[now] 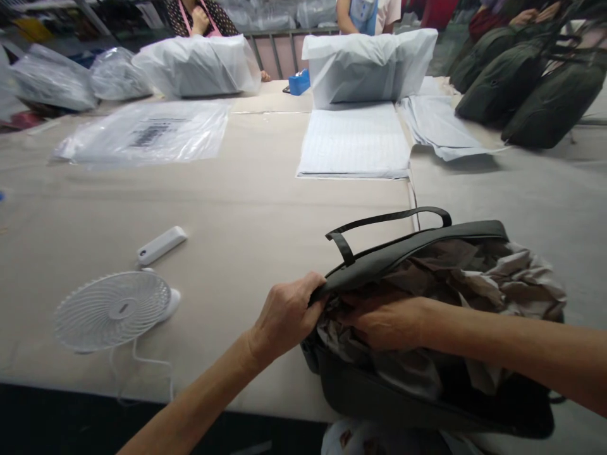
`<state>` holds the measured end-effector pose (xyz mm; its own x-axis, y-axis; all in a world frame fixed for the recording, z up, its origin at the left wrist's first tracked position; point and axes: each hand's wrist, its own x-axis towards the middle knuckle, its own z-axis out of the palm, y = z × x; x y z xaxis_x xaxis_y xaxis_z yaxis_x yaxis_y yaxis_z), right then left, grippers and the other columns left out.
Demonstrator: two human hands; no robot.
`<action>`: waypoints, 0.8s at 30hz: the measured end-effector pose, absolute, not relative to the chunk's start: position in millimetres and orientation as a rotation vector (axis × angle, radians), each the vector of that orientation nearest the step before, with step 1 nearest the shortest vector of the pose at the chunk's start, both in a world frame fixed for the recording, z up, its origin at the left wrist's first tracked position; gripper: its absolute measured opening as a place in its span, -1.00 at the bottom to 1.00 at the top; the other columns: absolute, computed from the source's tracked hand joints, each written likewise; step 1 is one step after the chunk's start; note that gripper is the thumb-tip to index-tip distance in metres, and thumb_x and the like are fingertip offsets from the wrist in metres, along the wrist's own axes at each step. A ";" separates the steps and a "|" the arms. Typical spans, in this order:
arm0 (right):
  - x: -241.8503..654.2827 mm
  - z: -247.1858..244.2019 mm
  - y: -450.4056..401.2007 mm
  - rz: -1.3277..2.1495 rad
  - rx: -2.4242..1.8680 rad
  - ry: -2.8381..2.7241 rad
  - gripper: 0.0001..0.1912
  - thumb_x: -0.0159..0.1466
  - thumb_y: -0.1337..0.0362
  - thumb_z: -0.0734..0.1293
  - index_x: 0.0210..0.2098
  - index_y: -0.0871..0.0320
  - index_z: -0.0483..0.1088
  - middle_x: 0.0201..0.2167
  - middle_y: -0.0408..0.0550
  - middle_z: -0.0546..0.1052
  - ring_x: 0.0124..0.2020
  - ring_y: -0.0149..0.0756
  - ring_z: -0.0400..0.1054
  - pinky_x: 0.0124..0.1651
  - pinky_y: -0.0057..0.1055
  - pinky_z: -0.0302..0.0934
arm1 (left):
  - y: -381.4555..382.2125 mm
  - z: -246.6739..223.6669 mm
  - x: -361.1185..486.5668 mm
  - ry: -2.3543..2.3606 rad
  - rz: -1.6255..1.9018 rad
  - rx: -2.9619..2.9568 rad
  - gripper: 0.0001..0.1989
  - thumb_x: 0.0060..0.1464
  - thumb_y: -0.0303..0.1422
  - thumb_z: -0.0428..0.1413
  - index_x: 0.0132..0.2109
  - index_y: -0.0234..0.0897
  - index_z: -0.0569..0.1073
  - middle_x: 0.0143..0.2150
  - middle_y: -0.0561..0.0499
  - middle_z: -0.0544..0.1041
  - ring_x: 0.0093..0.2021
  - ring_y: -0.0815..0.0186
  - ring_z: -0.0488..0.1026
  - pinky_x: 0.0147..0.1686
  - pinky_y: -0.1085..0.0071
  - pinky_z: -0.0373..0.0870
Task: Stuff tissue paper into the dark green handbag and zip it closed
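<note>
bag (379, 262): dark matt cloth
stuffing (512, 272): crumpled matt paper
fan (111, 309): white smooth plastic
table (246, 202): beige matt covering
wrappers (147, 133): clear glossy plastic film
sheets (355, 142): white matt paper

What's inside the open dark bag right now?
The dark bag holds crumpled grey-brown paper, spilling over its rim. The right hand presses into it; the left hand grips the bag's edge. Anything beneath the paper is covered.

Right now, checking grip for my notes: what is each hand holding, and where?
Left hand grips the dark bag by its open rim; right hand presses crumpled paper inside.
</note>
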<state>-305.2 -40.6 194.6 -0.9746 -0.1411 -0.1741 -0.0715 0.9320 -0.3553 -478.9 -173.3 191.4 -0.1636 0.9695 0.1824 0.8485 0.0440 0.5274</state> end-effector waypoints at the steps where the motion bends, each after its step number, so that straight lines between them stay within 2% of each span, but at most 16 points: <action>1: -308.0 194.6 -40.1 -0.503 -0.168 2.881 -0.61 0.21 0.50 0.33 0.02 0.23 0.53 -0.06 0.18 0.58 -0.07 0.00 0.47 -0.03 -0.18 0.35 | -173.2 190.9 -479.7 2.083 0.794 1.869 -0.90 0.21 -0.44 0.03 -0.23 -0.26 0.45 -0.45 0.09 0.52 -0.52 0.40 0.41 -0.48 0.50 0.20; 5: -315.5 190.7 -43.3 -0.453 -0.281 2.871 -0.59 0.25 0.49 0.30 0.08 0.26 0.48 -0.01 0.21 0.56 0.07 0.03 0.41 0.03 -0.18 0.34 | -165.8 185.8 -481.6 2.072 0.836 1.768 -0.92 0.19 -0.42 0.08 -0.27 -0.27 0.46 -0.51 0.14 0.45 -0.56 0.45 0.32 -0.49 0.53 0.16; 7: -317.9 187.2 -47.7 -0.435 -0.300 2.873 -0.60 0.26 0.44 0.28 0.08 0.28 0.47 -0.04 0.22 0.57 0.01 0.02 0.43 -0.02 -0.16 0.35 | -158.4 182.2 -480.6 2.050 0.867 1.755 -0.87 0.19 -0.37 0.11 -0.35 -0.27 0.44 -0.56 0.17 0.39 -0.58 0.47 0.26 -0.51 0.53 0.12; 9: -319.7 184.5 -50.6 -0.440 -0.304 2.868 -0.64 0.27 0.38 0.28 0.03 0.28 0.49 -0.10 0.20 0.58 -0.08 0.00 0.45 -0.05 -0.15 0.35 | -150.7 180.3 -479.4 2.047 0.882 1.777 -0.72 0.20 -0.28 0.14 -0.46 -0.27 0.38 -0.61 0.19 0.30 -0.60 0.47 0.21 -0.54 0.52 0.09; 11: -320.5 184.5 -49.3 -0.486 -0.329 2.914 -0.65 0.27 0.33 0.29 0.03 0.23 0.49 -0.06 0.15 0.57 -0.06 -0.04 0.44 -0.02 -0.17 0.34 | -145.3 181.6 -478.7 2.068 0.880 1.796 -0.66 0.22 -0.20 0.17 -0.46 -0.27 0.38 -0.61 0.19 0.29 -0.60 0.46 0.23 -0.56 0.51 0.14; 13: -319.3 189.3 -44.5 -0.528 -0.350 2.984 -0.60 0.28 0.27 0.30 0.10 0.15 0.46 0.00 0.09 0.55 -0.01 -0.08 0.42 0.02 -0.23 0.31 | -143.9 185.2 -477.6 2.115 0.913 1.855 -0.77 0.22 -0.17 0.19 -0.27 -0.25 0.49 -0.46 0.13 0.46 -0.51 0.39 0.40 -0.47 0.49 0.32; 15: -315.7 200.0 -39.8 -0.538 -0.330 3.013 -0.53 0.27 0.22 0.34 0.16 0.12 0.41 0.02 0.04 0.54 0.01 -0.13 0.40 0.00 -0.29 0.31 | -146.6 189.2 -474.3 2.124 1.028 2.002 -0.72 0.24 -0.24 0.18 0.04 -0.23 0.48 -0.13 -0.03 0.57 -0.21 0.26 0.56 -0.19 0.39 0.50; 16: -312.9 207.1 -38.4 -0.532 -0.299 3.018 -0.52 0.26 0.19 0.36 0.17 0.12 0.41 0.03 0.02 0.53 0.02 -0.14 0.39 -0.04 -0.31 0.32 | -148.9 190.6 -471.5 2.079 1.094 2.097 -0.65 0.26 -0.30 0.16 0.16 -0.21 0.43 0.03 -0.10 0.54 -0.03 0.19 0.54 -0.03 0.32 0.51; 18: -304.0 222.8 -37.0 -0.506 -0.248 3.033 -0.59 0.26 0.16 0.40 0.07 0.14 0.45 0.03 -0.02 0.54 0.02 -0.15 0.38 -0.12 -0.31 0.32 | -152.7 191.0 -464.7 1.903 1.132 2.278 -0.59 0.31 -0.43 0.05 0.28 -0.21 0.34 0.24 -0.16 0.43 0.24 0.13 0.40 0.20 0.23 0.41; 19: -297.4 230.7 -36.5 -0.489 -0.240 3.043 -0.68 0.27 0.14 0.40 -0.04 0.14 0.49 -0.01 -0.03 0.55 0.01 -0.15 0.37 -0.11 -0.30 0.31 | -153.4 189.7 -461.5 1.797 1.067 2.376 -0.57 0.33 -0.45 -0.01 0.30 -0.23 0.32 0.29 -0.15 0.41 0.31 0.15 0.35 0.28 0.24 0.34; 21: -278.8 245.0 -34.3 -0.462 -0.236 3.048 -0.78 0.31 0.10 0.38 -0.25 0.14 0.49 -0.17 -0.07 0.56 -0.10 -0.19 0.39 -0.06 -0.27 0.29 | -151.3 184.5 -458.1 1.641 0.845 2.599 -0.59 0.37 -0.40 -0.08 0.30 -0.29 0.34 0.29 -0.11 0.44 0.32 0.24 0.34 0.42 0.30 0.11; 23: -253.4 256.5 -29.6 -0.496 -0.178 3.068 -0.78 0.39 0.13 0.31 -0.27 0.14 0.46 -0.24 -0.12 0.55 -0.15 -0.25 0.39 0.04 -0.28 0.26 | -145.7 178.6 -459.4 1.563 0.630 2.825 -0.59 0.38 -0.27 -0.04 0.26 -0.33 0.40 0.21 -0.06 0.53 0.25 0.29 0.43 0.49 0.34 -0.20; 24: -238.9 260.7 -26.5 -0.554 -0.091 3.100 -0.80 0.42 0.17 0.28 -0.21 0.15 0.46 -0.20 -0.12 0.55 -0.13 -0.28 0.39 0.08 -0.30 0.25 | -142.4 176.7 -461.4 1.541 0.592 2.904 -0.58 0.35 -0.22 0.01 0.23 -0.33 0.44 0.17 -0.04 0.57 0.20 0.30 0.48 0.49 0.35 -0.26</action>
